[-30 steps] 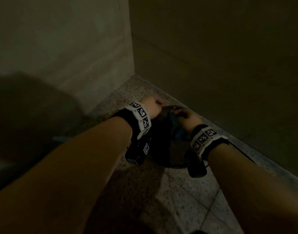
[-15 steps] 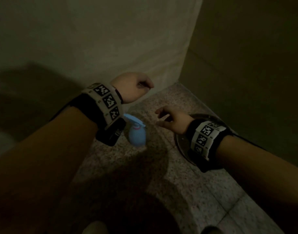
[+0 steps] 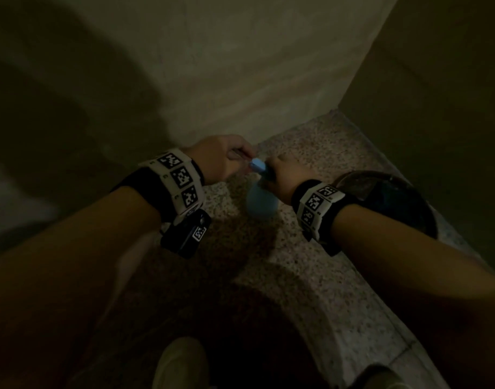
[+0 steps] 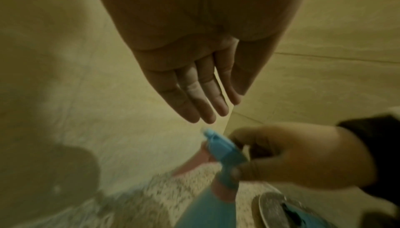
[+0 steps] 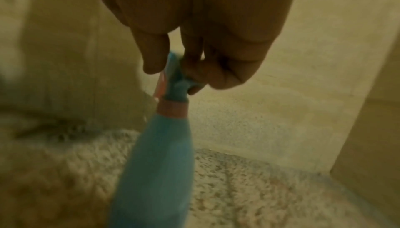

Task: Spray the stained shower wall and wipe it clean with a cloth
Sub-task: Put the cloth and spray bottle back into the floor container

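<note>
In a dim shower corner, a person's right hand [image 3: 285, 175] grips the trigger head of a light-blue spray bottle [image 3: 260, 204], its fingers [image 5: 190, 57] curled round the blue sprayer just above the pink collar, thumb on the opposite side; the right wrist view shows the bottle's body hanging below that grip, tilted, above the speckled stone floor [image 3: 311, 276]. Whether its base touches the floor cannot be told. The left hand [image 3: 221, 158] hovers just beside the nozzle, on the bottle's left; the left wrist view shows its fingers [image 4: 194, 98] straight and pressed together, tips close above the nozzle but apart from it, holding nothing. The bottle sits between the two hands, near the foot of the pale shower wall [image 3: 240, 66], which meets a darker wall [image 3: 437, 94] at the corner. To the right of the right wrist, a round metal basin [image 3: 361, 181] rests on the floor against the darker wall, something blue inside it, too blurred to identify. Both wrists carry bands printed with black-and-white markers. A pale shoe [image 3: 182, 363] shows at the bottom edge.
</note>
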